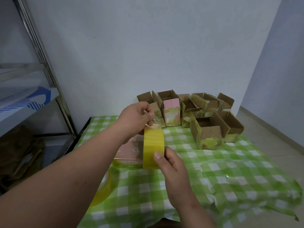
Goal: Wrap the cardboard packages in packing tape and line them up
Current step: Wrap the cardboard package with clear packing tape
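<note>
A: Nearest item: left forearm, running up to the left hand [138,117], whose thumb and fingertips pinch the free end of tape [153,124] above the roll.

B: And the largest item?

A: Table in green-checked cloth [189,163], below both hands. Next, open cardboard packages [209,134], grouped beyond and to the right of the hands, flaps up, already partly taped in yellow. Next, pink package [131,148], lying flat under the left wrist, touching the cloth. Next, spare tape roll [105,186], under the left forearm.

B: The roll in use?

A: Yellow tape roll [153,148], grasped by the right hand [172,163], thumb pressed on its outer face. It stands on edge; its axis appears to run left to right, tread facing the camera. The freed strip points up and away, toward the left hand.

B: Hazards?

A: Judged only: the short pinched end could fold on itself or stick to the fingers; a skewed pull could split the strip; slack could let it snap back onto the roll.
</note>
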`<state>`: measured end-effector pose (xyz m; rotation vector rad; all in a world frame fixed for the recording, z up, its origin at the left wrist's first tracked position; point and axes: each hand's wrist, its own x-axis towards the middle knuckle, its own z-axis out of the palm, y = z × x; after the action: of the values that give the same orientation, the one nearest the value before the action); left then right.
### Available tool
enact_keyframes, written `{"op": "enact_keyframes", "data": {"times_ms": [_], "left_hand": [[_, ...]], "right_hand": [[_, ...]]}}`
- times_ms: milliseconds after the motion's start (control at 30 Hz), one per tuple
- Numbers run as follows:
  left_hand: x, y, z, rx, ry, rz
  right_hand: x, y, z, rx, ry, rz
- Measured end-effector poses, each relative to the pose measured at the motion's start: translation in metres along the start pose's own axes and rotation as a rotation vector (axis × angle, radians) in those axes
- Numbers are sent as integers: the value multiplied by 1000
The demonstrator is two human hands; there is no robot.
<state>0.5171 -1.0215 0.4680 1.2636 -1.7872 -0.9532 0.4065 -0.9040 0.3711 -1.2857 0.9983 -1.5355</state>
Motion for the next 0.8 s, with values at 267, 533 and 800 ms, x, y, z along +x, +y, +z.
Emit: {"op": "enact_keyframes", "data": {"times_ms": [267,533,800], "left_hand": [[15,12,5,23,-15,143],[52,28,-13,-18,-20,87],[74,1,7,54,-135,62]], "right_hand": [[-12,3,6,-173,234,-67],[-30,20,6,-171,187,15],[-24,27,-4,-144,163,167]]}}
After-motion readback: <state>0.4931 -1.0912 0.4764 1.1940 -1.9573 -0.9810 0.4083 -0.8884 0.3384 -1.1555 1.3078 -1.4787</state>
